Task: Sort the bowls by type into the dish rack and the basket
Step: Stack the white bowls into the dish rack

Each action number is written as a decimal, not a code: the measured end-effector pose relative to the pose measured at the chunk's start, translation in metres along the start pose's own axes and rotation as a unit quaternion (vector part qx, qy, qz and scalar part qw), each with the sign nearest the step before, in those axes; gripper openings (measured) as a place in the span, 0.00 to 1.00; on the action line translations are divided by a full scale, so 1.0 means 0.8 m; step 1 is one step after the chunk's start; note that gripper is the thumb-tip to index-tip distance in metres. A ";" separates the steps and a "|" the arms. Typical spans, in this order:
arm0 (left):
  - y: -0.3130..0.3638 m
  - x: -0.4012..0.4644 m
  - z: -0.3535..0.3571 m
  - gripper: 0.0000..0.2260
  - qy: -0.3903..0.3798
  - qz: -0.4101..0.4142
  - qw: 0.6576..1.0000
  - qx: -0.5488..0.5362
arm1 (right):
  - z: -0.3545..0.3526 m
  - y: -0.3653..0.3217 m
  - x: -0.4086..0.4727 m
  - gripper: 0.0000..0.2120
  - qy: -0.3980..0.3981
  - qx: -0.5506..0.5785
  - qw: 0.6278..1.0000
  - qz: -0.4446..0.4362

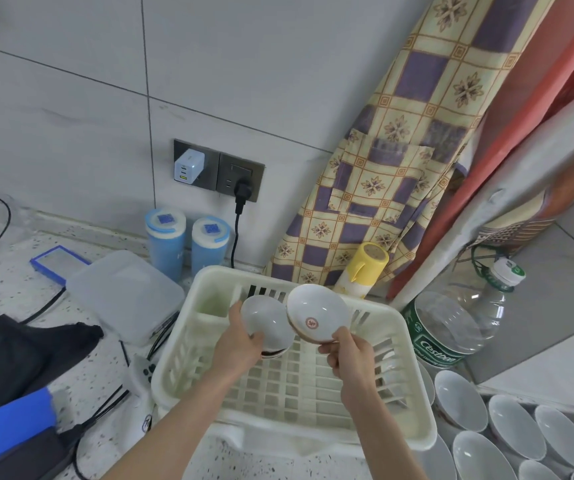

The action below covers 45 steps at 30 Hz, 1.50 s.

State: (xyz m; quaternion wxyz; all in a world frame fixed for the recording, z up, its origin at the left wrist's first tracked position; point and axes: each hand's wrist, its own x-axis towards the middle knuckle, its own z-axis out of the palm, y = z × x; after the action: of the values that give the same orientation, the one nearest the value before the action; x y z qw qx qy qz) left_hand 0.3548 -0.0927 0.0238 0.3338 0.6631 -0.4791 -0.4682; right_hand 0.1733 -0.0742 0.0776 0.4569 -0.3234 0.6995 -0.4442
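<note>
The rack is cream plastic, rectangular with rounded corners, its floor a grid of slots and its walls ribbed; its long axis runs from the near edge of the counter away toward the tiled wall. Both forearms reach in from below, over the rack. The left hand grips a plain bowl, thumb curled over the near rim and fingers beneath; the bowl is glossy white ceramic, fairly deep, tilted so its mouth faces up and toward the viewer, with a dark band showing at its foot. The right hand pinches the lower rim of a marked bowl, thumb on the inside, fingers curled behind; this one is shallower, white glazed with a brown rim and a red emblem at its centre, held nearly on edge with its mouth facing the viewer. The two bowls touch or nearly touch at their rims; both are held above the rack floor, toward its far half. To the right of the rack, more white bowls lie overlapping in rows. A clear plastic bottle with a green label stands just beyond the rack's right corner. The counter is speckled stone.
</note>
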 end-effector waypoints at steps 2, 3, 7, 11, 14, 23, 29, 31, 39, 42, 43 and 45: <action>-0.001 0.001 0.000 0.31 0.004 -0.003 1.000 -0.012 | 0.006 0.002 0.002 0.10 -0.005 -0.007 1.000 0.006; 0.000 0.001 0.000 0.30 0.002 -0.003 1.000 -0.015 | 0.009 0.003 0.002 0.10 -0.007 -0.008 1.000 0.009; 0.005 -0.005 -0.004 0.30 -0.021 0.005 1.000 -0.009 | 0.017 0.004 0.007 0.10 -0.018 -0.013 1.000 0.020; 0.004 -0.009 -0.005 0.31 -0.028 0.020 0.999 0.006 | 0.024 0.001 0.012 0.09 -0.036 -0.020 0.999 0.030; 0.001 -0.008 -0.005 0.30 -0.015 0.036 0.999 0.025 | 0.030 -0.003 0.014 0.09 -0.058 -0.020 0.997 0.041; -0.001 -0.006 -0.011 0.06 0.151 0.013 0.984 0.097 | 0.045 -0.002 0.019 0.06 -0.102 -0.056 0.992 0.054; 0.001 -0.009 -0.016 0.12 0.169 -0.006 0.973 0.159 | 0.053 0.005 0.021 0.07 -0.132 -0.067 0.988 0.038; -0.001 -0.008 -0.017 0.13 0.172 -0.011 0.972 0.157 | 0.055 0.007 0.022 0.08 -0.144 -0.075 0.986 0.029; 0.004 -0.013 -0.017 0.18 0.152 -0.013 0.978 0.145 | 0.056 0.015 0.024 0.19 -0.159 -0.123 0.979 0.021; 0.002 -0.013 -0.016 0.20 0.138 0.009 0.977 0.159 | 0.055 0.016 0.023 0.19 -0.167 -0.129 0.977 0.017; 0.001 -0.012 -0.015 0.20 0.133 0.013 0.977 0.166 | 0.054 0.016 0.023 0.19 -0.169 -0.130 0.977 0.016; 0.001 -0.011 -0.016 0.21 0.127 0.016 0.975 0.183 | 0.053 0.016 0.023 0.20 -0.171 -0.137 0.976 0.012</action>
State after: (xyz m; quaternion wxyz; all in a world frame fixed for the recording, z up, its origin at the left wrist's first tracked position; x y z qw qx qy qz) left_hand 0.3655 -0.0844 0.0315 0.2721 0.7590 -0.5215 -0.2792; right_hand 0.2055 -0.0989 0.0515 0.5261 -0.4457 0.6694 -0.2765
